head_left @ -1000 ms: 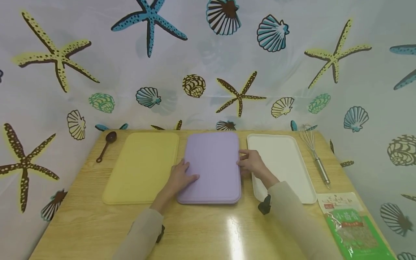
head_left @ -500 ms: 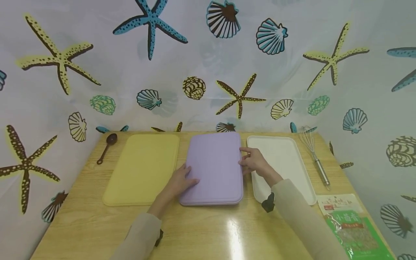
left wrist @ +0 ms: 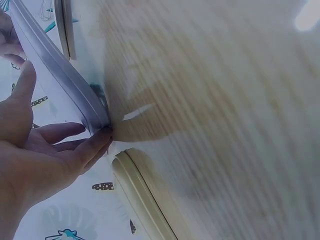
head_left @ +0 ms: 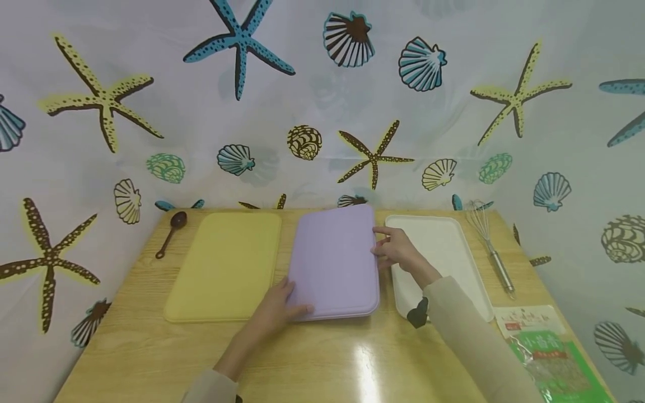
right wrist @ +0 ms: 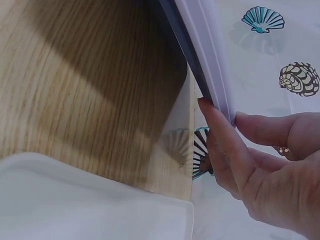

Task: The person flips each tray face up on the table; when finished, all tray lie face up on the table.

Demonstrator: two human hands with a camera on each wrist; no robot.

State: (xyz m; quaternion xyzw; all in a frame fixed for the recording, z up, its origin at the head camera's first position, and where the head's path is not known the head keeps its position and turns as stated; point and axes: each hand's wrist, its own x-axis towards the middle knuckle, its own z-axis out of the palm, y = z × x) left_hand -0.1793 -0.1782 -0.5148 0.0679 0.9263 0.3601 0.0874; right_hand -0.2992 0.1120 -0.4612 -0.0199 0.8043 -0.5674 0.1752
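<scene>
Pinching the purple tray (head_left: 335, 260), twelve o'clock ahead, by its three-o'clock edge with your right hand (head_left: 401, 249), you touch its seven-o'clock corner, left hand (head_left: 274, 307) uncurled; it tilts, lifting apparently part-done.

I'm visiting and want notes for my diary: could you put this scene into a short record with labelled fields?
Held thing: purple tray, tilted, right edge raised
Right hand: pinches that raised edge
Left hand: touches the tray's left side
Left of it: yellow tray, brown spoon
Right of it: white tray, whisk, green-and-white packet
Surface: wooden table
Backdrop: starfish and seashell print
</scene>
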